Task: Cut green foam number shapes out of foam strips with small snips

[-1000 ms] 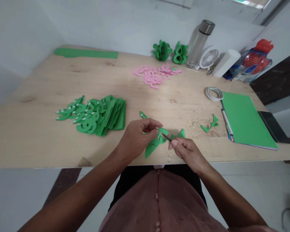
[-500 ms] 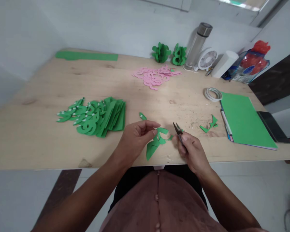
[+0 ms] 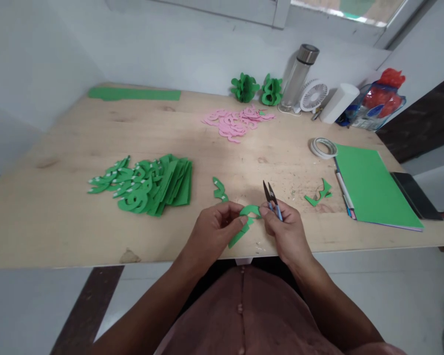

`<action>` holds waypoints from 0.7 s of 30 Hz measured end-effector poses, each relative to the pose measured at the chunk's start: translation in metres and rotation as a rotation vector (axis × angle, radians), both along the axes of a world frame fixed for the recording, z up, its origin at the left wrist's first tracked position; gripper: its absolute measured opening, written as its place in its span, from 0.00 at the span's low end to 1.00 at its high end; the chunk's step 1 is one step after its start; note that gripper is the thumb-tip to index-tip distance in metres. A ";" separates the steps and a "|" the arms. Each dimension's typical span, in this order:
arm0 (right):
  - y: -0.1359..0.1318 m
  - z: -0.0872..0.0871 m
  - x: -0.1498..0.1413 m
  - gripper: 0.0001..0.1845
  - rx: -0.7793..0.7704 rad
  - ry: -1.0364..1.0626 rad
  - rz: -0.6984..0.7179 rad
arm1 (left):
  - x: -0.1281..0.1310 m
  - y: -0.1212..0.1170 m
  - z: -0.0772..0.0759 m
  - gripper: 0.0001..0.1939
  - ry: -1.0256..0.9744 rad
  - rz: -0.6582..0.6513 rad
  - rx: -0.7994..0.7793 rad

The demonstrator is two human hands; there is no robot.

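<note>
Left of the pink pile [image 3: 231, 123] and closer to the person, there is the heap of green cut shapes [image 3: 159, 185]. Next, nearer to the person than the pink pile, the left hand [image 3: 214, 224] has thumb and forefinger pressed together on the green piece [image 3: 249, 210]. This piece is curved like an arch; its hollow side faces the person, and its long axis goes mostly left to right, while a straighter part slants toward the person and left. Then comes the right hand [image 3: 288, 229], with fingers closed around the small scissors [image 3: 269, 192]; its fingertips seem to pinch the right end of the arch. The 2 blades are apart, pointing away from the person, toward the pink pile. I judge this as handling between 2 cuts; more cutting would require turning the blades to the green edge.
</note>
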State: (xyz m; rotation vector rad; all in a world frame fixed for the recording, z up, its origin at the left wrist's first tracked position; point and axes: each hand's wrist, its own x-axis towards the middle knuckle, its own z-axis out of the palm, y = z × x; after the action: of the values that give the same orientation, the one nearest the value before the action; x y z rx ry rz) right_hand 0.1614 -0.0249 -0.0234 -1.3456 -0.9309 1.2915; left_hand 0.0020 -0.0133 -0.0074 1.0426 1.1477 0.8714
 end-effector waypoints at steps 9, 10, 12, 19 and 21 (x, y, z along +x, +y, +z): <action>0.004 -0.002 -0.004 0.12 -0.030 0.023 0.017 | 0.001 0.002 -0.001 0.08 -0.025 0.008 -0.021; 0.005 -0.002 -0.004 0.12 -0.028 0.022 0.013 | 0.001 0.003 0.000 0.08 -0.031 0.008 -0.026; 0.007 0.000 -0.004 0.12 -0.023 0.013 -0.006 | 0.000 0.003 0.000 0.08 -0.025 0.008 -0.032; 0.015 0.006 0.000 0.12 -0.001 -0.027 -0.053 | -0.006 0.000 0.001 0.08 0.016 0.009 -0.048; 0.016 0.006 0.001 0.13 0.004 -0.022 -0.063 | -0.008 -0.003 0.000 0.08 -0.003 0.009 -0.074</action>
State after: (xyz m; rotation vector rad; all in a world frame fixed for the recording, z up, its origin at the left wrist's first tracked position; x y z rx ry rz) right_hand 0.1619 -0.0092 -0.0172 -1.3777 -0.8992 1.2285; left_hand -0.0059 -0.0160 -0.0074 0.9763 1.1748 0.8314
